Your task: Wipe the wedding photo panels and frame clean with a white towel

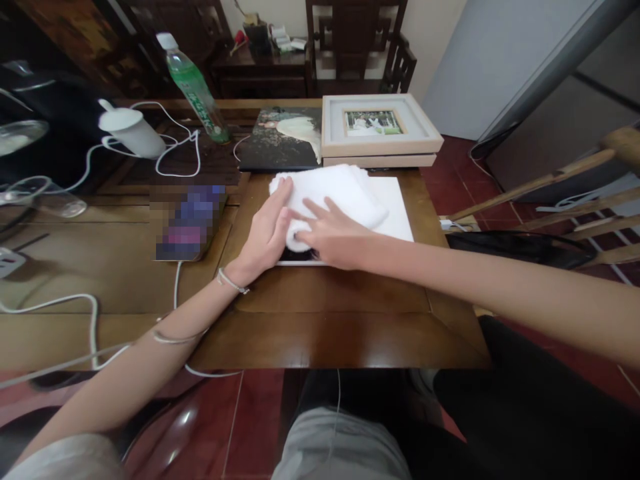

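Note:
A folded white towel (345, 190) lies over a flat panel (400, 210) that has a white right side and a dark strip showing at its front edge. My right hand (335, 233) is on the towel, fingers spread over the top and thumb at its rolled front corner, holding the cloth. Along the towel's left edge rests my left hand (267, 230), its fingers stretched out and touching the towel and the panel's side. The towel and both hands hide most of the panel's face.
Behind the towel lie a dark photo panel (280, 137) and stacked framed pictures (380, 143). Leftward are a phone (190, 223) on a cable, a green-labelled bottle (195, 90), a lidded white cup (133, 130) and a tipped glass (50, 200). The wooden table (340, 333) ends near my lap.

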A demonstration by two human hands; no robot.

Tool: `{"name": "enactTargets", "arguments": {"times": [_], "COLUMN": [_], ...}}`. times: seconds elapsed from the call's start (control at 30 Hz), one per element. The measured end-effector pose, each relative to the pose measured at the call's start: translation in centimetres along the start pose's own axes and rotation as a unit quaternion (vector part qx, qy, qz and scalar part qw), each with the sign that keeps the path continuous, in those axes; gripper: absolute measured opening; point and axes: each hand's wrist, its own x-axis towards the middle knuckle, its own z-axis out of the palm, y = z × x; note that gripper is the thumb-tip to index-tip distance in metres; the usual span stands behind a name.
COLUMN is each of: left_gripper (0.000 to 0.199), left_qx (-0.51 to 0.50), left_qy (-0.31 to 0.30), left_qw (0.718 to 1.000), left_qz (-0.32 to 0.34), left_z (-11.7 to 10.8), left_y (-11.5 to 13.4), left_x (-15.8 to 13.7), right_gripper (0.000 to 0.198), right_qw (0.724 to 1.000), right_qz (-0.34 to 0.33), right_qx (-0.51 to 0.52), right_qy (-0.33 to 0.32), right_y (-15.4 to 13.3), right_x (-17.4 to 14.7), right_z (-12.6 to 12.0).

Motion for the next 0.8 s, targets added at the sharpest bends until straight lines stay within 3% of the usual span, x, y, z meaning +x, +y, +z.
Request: {"name": "enactTargets", "arguments": {"times": [0.2, 0.27, 0.5, 0.7, 0.8], "left_gripper": [0.077, 0.077, 0.057, 0.049, 0.048], "left_qx": [0.007, 0.013, 0.055, 0.058, 0.058], "left_qy": [0.01, -0.005, -0.09, -0.104, -0.101], "left_qw": [1.0, 1.0, 0.994, 0.993, 0.993], "left_qz": [-0.015, -0.021, 0.001, 0.008, 0.007], "left_z": [0.0, 0.0, 0.4, 0.5, 0.4], "left_y": [0.1, 0.1, 0.2, 0.4, 0.5], "left_x": [0.1, 0.1, 0.2, 0.4, 0.4], "right_gripper": [0.042, 0.039, 0.032, 0.03, 0.031], "right_qw": [0.993, 0.991, 0.99, 0.968, 0.962], "right_qz": [-0.113, -0.118, 0.075, 0.208, 0.209], "right_qx": [0.041, 0.056, 0.092, 0.137, 0.164], "right_qy": [-0.016, -0.033, -0.076, 0.027, 0.063], "right_y": [-1.6, -1.2, 3.2, 4.6, 4.2], "right_x": [-4.3, -5.6, -6.8, -2.5, 0.9], "right_z": [-0.7, -1.3, -2.7, -2.6, -2.8]}}
